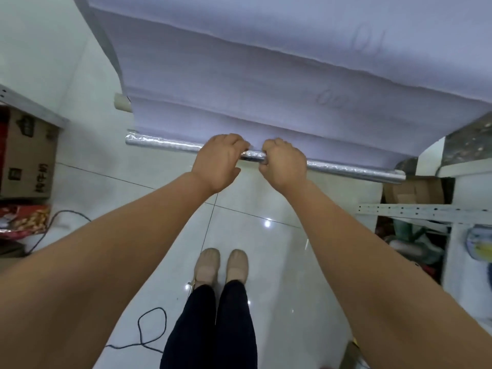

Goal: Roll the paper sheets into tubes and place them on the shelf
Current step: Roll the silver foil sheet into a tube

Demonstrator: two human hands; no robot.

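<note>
Both hands sit close together mid-span: left hand and right hand each curl their fingers over the silver roll, knuckles up, nearly touching each other. Biggest thing in view is the stack of paper sheets, draped off a raised surface w/ the near edges stepped down toward the person. The roll runs along the lowest edge, so it's prob. the front sheet's foil-backed end just started into a tube, held in the air above the tiled floor. Cardboard box sits far left, a perforated shelf rail to the right, and a loose cable lies near the feet. To roll well: the grip is narrow vs. a long roll, so the ends may lag and cone out. I'd slide the hands apart, turn both wrists evenly, keep the roll square to the sheet and tension light to avoid creases. Task looks early, w/ no finished tube visible on the shelving.
</note>
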